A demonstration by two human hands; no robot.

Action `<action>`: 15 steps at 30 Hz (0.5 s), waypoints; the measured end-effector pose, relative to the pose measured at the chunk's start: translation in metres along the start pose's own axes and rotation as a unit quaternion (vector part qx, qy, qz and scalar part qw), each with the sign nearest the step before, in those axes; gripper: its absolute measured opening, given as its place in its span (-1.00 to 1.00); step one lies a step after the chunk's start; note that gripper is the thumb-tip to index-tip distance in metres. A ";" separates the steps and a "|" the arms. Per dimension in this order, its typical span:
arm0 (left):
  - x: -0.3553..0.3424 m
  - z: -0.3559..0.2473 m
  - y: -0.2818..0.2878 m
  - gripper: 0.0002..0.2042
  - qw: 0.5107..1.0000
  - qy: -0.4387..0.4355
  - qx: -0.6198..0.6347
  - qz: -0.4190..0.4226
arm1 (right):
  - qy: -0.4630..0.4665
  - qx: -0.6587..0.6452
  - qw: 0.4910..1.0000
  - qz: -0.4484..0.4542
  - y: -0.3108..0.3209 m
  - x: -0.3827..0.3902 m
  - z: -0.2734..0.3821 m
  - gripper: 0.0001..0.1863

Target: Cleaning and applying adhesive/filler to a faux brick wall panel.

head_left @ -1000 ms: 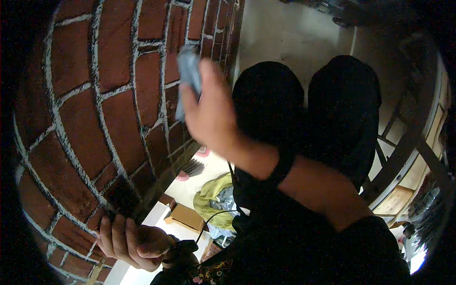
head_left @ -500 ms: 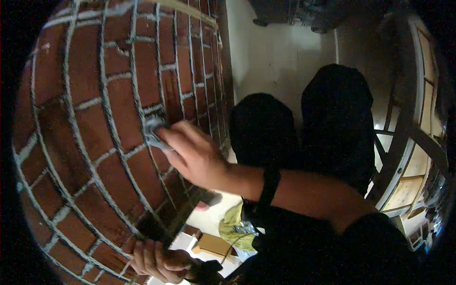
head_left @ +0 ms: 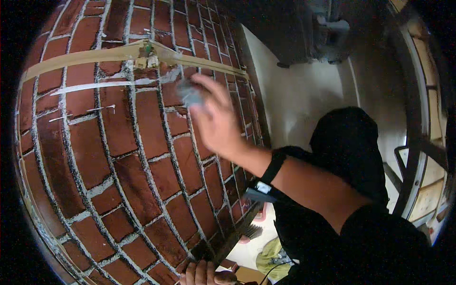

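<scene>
A brick-patterned panel [head_left: 142, 175], red-brown with pale raised joints, fills the left half of the view. My right hand [head_left: 216, 111], smeared by motion, pinches a crumpled grey cloth [head_left: 191, 92] at the panel's upper part, just below a tan strip [head_left: 204, 62]. Whether the cloth touches the surface, I cannot tell. Whitish streaks [head_left: 102, 85] run across the bricks to the left of it. Down at the panel's near edge is my left hand [head_left: 202, 273], its fingers curled; anything inside them is hidden.
A lump of tan and green bits [head_left: 146, 58] sits on the strip. On the floor at the bottom lie a brush [head_left: 251, 232], a yellow-green bag [head_left: 276, 256] and a cardboard box [head_left: 249, 274]. To the right stands a dark frame [head_left: 413, 156] beside wooden boards. My knee [head_left: 349, 137] is close to the panel.
My right hand has carried the grey cloth farther up the panel, toward the tan strip. The view has shifted, so more of the upper panel shows. My left hand stays at the near edge.
</scene>
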State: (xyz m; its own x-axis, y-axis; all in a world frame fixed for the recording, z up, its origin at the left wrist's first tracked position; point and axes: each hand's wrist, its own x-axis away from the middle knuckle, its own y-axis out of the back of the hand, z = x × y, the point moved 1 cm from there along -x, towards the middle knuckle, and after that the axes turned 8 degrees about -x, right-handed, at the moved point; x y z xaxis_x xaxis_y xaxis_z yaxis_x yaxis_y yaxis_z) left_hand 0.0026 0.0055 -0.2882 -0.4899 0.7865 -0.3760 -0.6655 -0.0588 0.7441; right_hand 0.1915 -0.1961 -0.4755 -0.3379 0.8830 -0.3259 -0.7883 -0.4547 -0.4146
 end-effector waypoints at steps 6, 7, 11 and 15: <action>-0.003 -0.001 -0.014 -0.60 0.996 0.028 -0.031 -0.080 | -0.226 0.058 0.971 -0.043 0.000 0.014 -0.055 -0.67; 0.002 -0.001 -0.014 -0.59 0.994 0.049 -0.036 -0.097 | -0.195 0.032 0.980 0.006 -0.006 0.013 -0.031 -0.66; 0.029 0.015 -0.007 -0.53 0.970 0.008 0.110 -0.215 | 0.065 -0.098 0.982 0.151 -0.018 -0.013 0.054 -0.43; 0.041 0.040 0.025 -0.52 0.965 -0.093 0.039 -0.242 | -0.019 -0.087 0.994 0.057 -0.033 -0.011 0.025 -0.40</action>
State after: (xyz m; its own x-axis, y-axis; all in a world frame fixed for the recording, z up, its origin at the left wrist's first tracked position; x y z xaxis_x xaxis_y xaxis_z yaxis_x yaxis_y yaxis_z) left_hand -0.0117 0.0604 -0.2625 -0.0169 0.8076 -0.5896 -0.7426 0.3847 0.5482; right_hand 0.2082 -0.1875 -0.4371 -0.4418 0.8266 -0.3486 -0.6444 -0.5628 -0.5177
